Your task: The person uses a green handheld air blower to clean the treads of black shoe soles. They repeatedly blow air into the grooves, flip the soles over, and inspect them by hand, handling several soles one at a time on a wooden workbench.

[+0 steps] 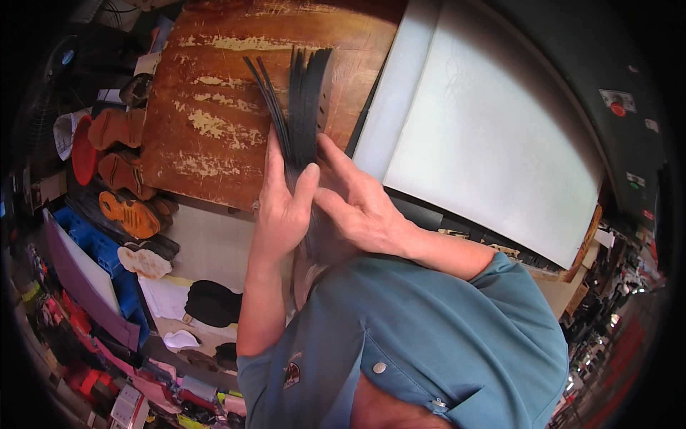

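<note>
A bundle of thin black sheets (304, 107) stands on edge between my two hands, above a worn brown board. A few sheets fan away from the rest at the far left of the bundle. My left hand (284, 211) presses on the bundle's left side, thumb on the near edge. Along the right side lie the fingers of my right hand (368, 211), the thumb close to the left thumb. Small dark slots show in the rightmost sheet. The bundle's lower part is blurred and partly hidden by my hands.
The brown board (214, 79) has scraped, pale patches. At right lies a large white slab (500, 136); beyond it a dark panel carries a red button (618, 109). Sole-shaped pieces (128, 213), a red round thing (84, 150) and a blue crate (89, 247) sit at left.
</note>
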